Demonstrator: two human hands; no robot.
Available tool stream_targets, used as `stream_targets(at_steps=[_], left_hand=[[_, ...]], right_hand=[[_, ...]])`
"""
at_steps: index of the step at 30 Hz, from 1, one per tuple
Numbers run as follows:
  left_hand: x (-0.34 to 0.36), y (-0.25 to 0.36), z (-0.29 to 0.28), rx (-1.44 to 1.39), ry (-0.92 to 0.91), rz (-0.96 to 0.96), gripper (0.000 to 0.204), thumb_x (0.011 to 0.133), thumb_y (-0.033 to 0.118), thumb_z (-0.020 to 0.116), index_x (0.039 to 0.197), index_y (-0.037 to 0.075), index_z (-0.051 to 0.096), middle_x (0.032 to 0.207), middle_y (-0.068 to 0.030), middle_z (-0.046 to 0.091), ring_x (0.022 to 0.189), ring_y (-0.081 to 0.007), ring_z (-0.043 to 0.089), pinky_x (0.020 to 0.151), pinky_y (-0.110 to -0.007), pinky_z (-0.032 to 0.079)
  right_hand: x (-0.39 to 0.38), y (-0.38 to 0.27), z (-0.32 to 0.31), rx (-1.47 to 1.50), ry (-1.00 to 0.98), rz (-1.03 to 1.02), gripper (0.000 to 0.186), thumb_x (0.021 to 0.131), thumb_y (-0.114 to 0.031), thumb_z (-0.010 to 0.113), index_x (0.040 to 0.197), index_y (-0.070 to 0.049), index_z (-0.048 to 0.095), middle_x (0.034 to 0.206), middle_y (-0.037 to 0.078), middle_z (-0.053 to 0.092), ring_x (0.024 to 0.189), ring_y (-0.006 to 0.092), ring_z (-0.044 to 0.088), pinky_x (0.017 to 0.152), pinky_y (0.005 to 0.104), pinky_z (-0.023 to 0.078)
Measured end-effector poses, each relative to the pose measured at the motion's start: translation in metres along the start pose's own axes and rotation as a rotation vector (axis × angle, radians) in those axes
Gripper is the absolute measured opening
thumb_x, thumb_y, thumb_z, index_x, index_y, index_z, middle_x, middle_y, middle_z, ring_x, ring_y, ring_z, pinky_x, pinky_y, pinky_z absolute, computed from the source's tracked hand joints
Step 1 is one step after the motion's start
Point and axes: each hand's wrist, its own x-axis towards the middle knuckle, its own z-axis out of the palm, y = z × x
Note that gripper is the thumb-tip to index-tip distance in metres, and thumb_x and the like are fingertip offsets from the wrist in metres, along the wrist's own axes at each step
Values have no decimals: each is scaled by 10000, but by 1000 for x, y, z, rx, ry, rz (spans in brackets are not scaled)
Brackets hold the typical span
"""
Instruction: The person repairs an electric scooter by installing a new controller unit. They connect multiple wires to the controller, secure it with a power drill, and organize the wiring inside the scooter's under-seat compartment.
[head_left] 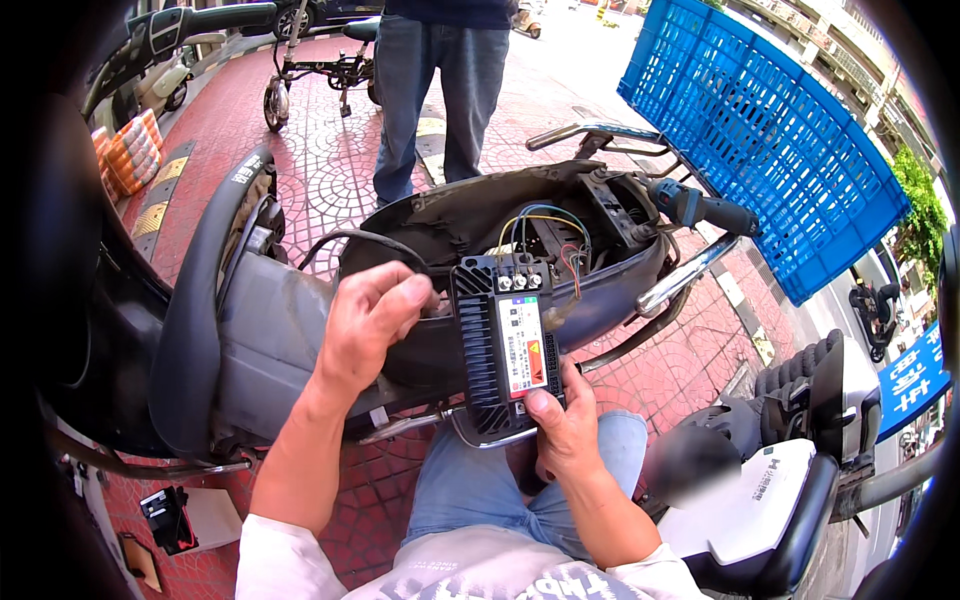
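Box (505, 345): black, finned, across the near edge of the scooter body (600, 318)
Right grip: right hand (568, 425) pinching box's lower right, fingers partly hidden
Left grip: left hand (375, 315) curled beside box; cannot tell whether pinching anything
Open room: hollow (370, 262) beyond left hand
Cut off: blue crate (760, 150), at top

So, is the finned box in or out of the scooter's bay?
Out: the right hand holds the box at the bay's near side, wires leading inside.
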Motion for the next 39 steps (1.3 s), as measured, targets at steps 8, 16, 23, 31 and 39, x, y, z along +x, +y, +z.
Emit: stream_targets(at_steps=[8,16,23,31,39], left_hand=[[86,10,40,-149,-490,-494,372,998,458,734,902,102,781,777,58,698,578,-35,585,450,-238,343],[85,-24,42,-350,-489,-403,348,1013,308,751,1069,-33,794,980,-59,795,869,-124,738,865,-300,579],[85,-34,43,-370,-399,-322,302,1022,268,761,1067,-29,796,956,-66,798,826,-120,737,803,-294,598],[79,-34,43,-319,-375,-235,334,1013,311,779,1015,-22,784,928,-28,763,833,-76,675,815,-268,537],[78,-35,42,-257,-351,-216,346,993,340,796,945,-3,788,884,-20,747,802,-72,654,778,-269,520]], right_hand=[[8,-23,-23,-231,-117,7,628,961,-384,857,1336,37,580,1212,81,699,1082,111,636,969,295,534],[30,-93,-52,-994,-251,-54,499,923,-387,876,1127,37,708,861,125,750,801,162,705,777,349,582],[146,-245,-113,-2021,172,-702,491,841,-62,683,1331,-51,673,1219,166,690,1177,371,603,1015,463,513],[221,-244,-152,-2227,-129,-249,378,796,-113,758,1163,-83,670,1126,170,695,1090,408,682,925,513,555],[159,-268,-85,-2042,46,-797,474,775,-93,825,1208,-73,635,1065,187,727,1023,422,698,892,521,546]])
